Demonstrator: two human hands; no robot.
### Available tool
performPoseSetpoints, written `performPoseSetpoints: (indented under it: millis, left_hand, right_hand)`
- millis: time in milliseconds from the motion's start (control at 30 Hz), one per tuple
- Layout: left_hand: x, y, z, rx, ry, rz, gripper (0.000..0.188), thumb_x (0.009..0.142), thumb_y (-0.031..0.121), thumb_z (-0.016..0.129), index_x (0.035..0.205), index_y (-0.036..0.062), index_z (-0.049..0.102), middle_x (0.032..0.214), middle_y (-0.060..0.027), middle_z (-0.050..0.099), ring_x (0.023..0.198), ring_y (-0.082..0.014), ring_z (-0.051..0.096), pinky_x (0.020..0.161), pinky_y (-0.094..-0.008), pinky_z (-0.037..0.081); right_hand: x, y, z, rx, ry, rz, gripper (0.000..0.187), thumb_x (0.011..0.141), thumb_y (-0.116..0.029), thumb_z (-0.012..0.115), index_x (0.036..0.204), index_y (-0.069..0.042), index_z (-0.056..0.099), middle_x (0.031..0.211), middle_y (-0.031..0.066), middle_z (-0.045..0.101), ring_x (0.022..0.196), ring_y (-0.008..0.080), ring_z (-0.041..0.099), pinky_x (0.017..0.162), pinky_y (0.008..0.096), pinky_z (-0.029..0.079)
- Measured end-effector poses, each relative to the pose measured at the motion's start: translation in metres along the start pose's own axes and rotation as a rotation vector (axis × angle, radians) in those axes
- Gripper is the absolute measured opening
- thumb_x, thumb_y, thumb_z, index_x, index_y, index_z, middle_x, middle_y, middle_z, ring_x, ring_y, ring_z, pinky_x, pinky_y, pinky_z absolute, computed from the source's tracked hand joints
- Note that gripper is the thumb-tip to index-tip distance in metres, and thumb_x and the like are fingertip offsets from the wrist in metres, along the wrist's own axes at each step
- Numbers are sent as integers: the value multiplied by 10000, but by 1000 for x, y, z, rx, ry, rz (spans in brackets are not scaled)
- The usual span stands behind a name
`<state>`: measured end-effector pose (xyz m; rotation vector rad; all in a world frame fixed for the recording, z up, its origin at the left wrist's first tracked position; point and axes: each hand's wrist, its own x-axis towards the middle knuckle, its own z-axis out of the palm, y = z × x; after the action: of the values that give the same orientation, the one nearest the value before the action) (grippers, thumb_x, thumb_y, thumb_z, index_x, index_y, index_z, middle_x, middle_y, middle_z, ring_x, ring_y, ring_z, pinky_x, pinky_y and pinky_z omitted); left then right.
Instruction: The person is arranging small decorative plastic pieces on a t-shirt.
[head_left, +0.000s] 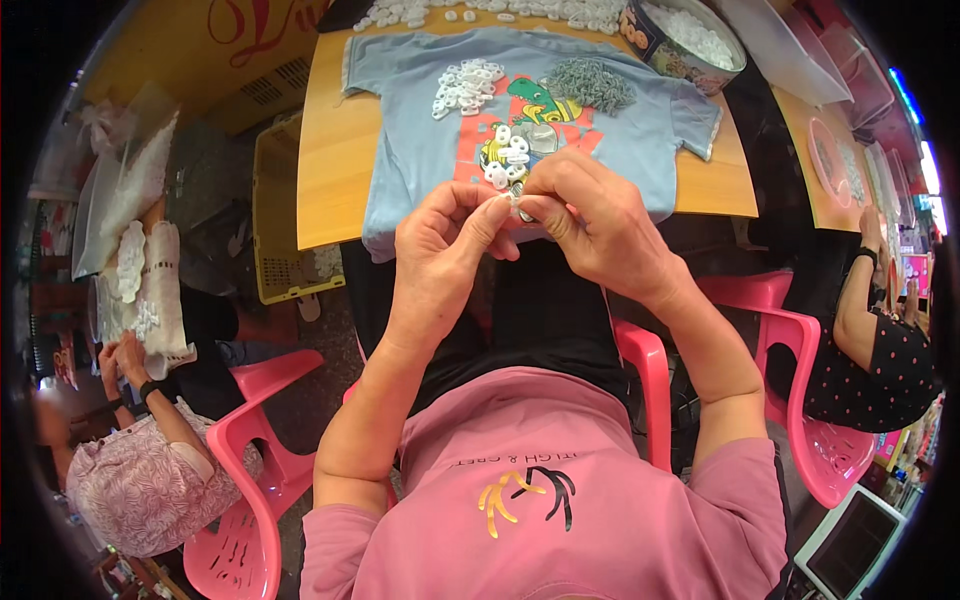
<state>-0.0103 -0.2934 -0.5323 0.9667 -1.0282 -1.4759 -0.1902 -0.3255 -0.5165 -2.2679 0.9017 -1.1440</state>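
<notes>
My left hand (445,240) and my right hand (605,230) meet at the near edge of a blue T-shirt (410,130) spread over the table. Between the thumbs shows a small white plastic piece (515,204), pinched by my left hand. My right thumb and forefinger are pressed together against it; whatever they grip is hidden. Just beyond the fingertips lies a little group of white oval pieces (514,150) with holes. Farther up the shirt sit a heap of similar white pieces (467,88) and a heap of small grey pieces (590,86).
More white pieces line the far side of the wooden table (330,170). A round tin (695,45) of white pieces stands far right. A yellow crate (280,220) is at the left. Two people sit nearby on pink chairs, one (150,470) left, another (870,360) right.
</notes>
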Motion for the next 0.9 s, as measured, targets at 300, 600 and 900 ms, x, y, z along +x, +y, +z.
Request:
performPoseSetpoints:
  millis: [300,600,900]
  left_hand:
    - [-16,3,8,14,2,39,138,949,116,634,973,-18,608,805,-36,649,678,-80,602,623,-210,486]
    - [-16,-2,17,20,102,92,114,938,87,642,944,-26,627,823,-51,678,673,-74,611,617,-207,493]
    - [-5,-13,-24,36,78,31,135,939,111,645,982,-15,623,828,-41,661,682,-83,618,629,-205,494]
  right_hand:
    - [-8,-9,0,-154,-9,-135,102,874,-23,659,895,13,565,806,130,577,683,295,593,571,358,476]
    - [-13,-14,22,21,165,83,63,884,5,632,874,13,570,779,123,568,667,266,585,574,351,465]
    - [10,12,11,70,-99,136,105,929,-77,615,904,24,625,742,98,572,635,205,569,597,302,448]
